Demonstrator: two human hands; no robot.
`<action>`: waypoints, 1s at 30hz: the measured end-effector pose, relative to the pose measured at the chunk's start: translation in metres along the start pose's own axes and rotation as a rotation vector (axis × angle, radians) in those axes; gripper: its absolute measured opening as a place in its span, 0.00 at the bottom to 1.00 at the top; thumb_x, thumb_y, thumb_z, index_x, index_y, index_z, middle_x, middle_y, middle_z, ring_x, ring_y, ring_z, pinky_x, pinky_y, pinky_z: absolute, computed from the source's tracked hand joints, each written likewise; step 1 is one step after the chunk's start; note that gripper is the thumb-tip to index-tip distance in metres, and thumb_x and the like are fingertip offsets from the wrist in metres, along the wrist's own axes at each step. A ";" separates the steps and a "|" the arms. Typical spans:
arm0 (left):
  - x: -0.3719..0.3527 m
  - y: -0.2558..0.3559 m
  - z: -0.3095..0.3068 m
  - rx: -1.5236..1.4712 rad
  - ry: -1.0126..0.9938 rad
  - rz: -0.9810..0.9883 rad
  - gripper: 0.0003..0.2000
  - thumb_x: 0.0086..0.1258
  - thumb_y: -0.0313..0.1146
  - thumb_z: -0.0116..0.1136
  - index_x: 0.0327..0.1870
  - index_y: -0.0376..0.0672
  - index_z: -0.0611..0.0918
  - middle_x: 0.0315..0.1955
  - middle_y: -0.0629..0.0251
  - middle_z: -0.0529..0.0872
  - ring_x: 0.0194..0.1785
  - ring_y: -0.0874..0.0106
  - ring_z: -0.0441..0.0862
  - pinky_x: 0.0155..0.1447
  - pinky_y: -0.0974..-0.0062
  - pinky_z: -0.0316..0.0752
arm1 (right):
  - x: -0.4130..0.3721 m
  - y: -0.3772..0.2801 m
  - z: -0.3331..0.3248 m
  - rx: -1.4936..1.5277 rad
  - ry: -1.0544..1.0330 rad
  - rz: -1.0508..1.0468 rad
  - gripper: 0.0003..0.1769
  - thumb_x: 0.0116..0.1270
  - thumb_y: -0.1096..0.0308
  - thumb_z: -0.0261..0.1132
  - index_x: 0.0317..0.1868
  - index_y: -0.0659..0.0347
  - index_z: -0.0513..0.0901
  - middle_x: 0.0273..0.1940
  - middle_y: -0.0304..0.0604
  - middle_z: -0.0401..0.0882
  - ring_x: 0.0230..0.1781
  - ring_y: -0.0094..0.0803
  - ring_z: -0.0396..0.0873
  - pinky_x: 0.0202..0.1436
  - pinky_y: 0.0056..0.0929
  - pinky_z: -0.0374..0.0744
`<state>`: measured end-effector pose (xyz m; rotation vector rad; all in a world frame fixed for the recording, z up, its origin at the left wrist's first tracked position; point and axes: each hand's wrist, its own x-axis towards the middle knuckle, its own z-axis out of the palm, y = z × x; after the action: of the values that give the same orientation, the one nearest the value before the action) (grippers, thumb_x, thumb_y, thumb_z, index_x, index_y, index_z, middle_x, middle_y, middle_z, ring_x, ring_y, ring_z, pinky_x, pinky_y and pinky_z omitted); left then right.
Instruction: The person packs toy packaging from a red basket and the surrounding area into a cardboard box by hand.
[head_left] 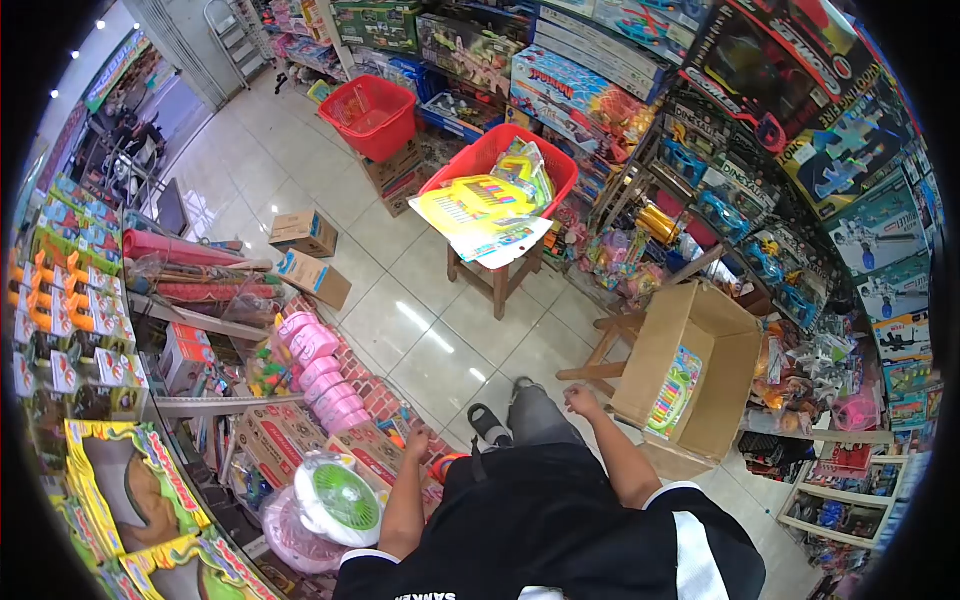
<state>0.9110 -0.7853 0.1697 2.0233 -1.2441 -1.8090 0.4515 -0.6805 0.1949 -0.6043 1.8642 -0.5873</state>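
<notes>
My left hand [419, 441] hangs low beside my left leg, its fingers loosely curled with nothing visible in them. Nearest to it are cardboard boxes and a stack of pink round containers [322, 372]. On the other side, my right hand [581, 401] is held away from my body with its fingers slightly apart and nothing in them. Close to its right stands an open cardboard box [722, 335] with a green and white toy pack [676, 390] inside. Ahead, a red basket [470, 158] on a wooden stool [499, 292] holds yellow toy packs [488, 203].
Another red basket [368, 115] sits on cardboard boxes [393, 172] ahead. Two small cartons [303, 232] lie on the tiled floor [400, 330]. Toy shelves line both sides. A green and white fan-like item [340, 500] is at my left; a ladder [232, 45] stands by the entrance.
</notes>
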 end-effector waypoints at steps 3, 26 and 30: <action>0.004 -0.025 -0.017 0.189 -0.093 -0.100 0.13 0.69 0.35 0.51 0.41 0.35 0.83 0.31 0.56 0.86 0.31 0.65 0.84 0.37 0.68 0.79 | -0.002 -0.007 -0.004 -0.031 0.008 0.077 0.13 0.66 0.64 0.58 0.43 0.63 0.82 0.33 0.50 0.85 0.26 0.36 0.85 0.27 0.34 0.81; 0.148 0.503 -0.078 0.292 0.258 0.802 0.10 0.74 0.34 0.53 0.47 0.36 0.80 0.42 0.57 0.82 0.48 0.67 0.79 0.50 0.70 0.75 | 0.168 -0.319 -0.077 0.212 0.907 -0.430 0.07 0.62 0.73 0.64 0.40 0.64 0.82 0.40 0.46 0.81 0.41 0.35 0.80 0.46 0.31 0.76; 0.154 0.580 -0.043 0.525 0.032 1.273 0.10 0.68 0.26 0.53 0.48 0.36 0.79 0.49 0.55 0.79 0.55 0.58 0.75 0.59 0.64 0.69 | 0.120 -0.430 -0.071 0.101 0.775 -0.586 0.09 0.59 0.75 0.65 0.41 0.63 0.82 0.43 0.48 0.80 0.45 0.41 0.79 0.50 0.33 0.75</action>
<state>0.6663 -1.2762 0.4176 0.8281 -2.3405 -0.8410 0.4041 -1.0737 0.4135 -0.9538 2.3401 -1.4498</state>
